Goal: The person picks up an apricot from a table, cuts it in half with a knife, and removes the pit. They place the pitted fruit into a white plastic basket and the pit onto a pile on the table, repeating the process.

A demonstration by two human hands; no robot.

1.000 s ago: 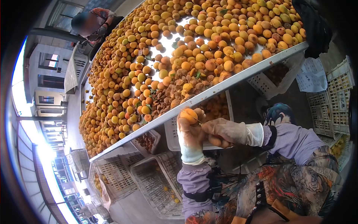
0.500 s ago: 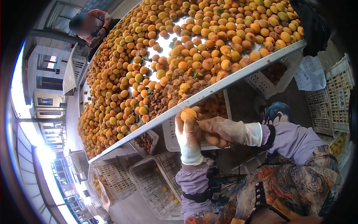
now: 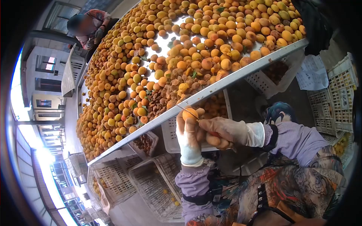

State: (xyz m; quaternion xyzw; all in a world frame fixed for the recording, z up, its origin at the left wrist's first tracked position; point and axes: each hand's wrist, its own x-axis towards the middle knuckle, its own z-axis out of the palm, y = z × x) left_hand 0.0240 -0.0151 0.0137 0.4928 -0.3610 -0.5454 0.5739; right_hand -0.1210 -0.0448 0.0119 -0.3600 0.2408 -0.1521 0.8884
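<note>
My left hand point(image 3: 189, 132), in a stained white glove, holds an orange apricot point(image 3: 190, 114) just below the near edge of the table point(image 3: 211, 89). Beside it, my right hand point(image 3: 222, 132) is closed on a thin tool point(image 3: 185, 109) with a narrow metal shaft, which lies across the apricot. A bit of red shows between the right fingers. On the table are a great many apricots point(image 3: 206, 64), with a heap of brown, pitted-looking pieces point(image 3: 160, 98) near the edge above my hands.
Beneath the table edge sit a white crate point(image 3: 170, 137) and a small crate of brown pieces point(image 3: 152, 140). More crates stand at lower left point(image 3: 151, 188) and at right point(image 3: 333, 96). A dark cloth point(image 3: 320, 32) hangs at the table's corner. Another person point(image 3: 90, 28) is at the far side.
The view has shifted slightly. The tool's shaft shows more clearly across the apricot, and the right fingers have turned a little, showing red between them. The left hand still holds the apricot.
</note>
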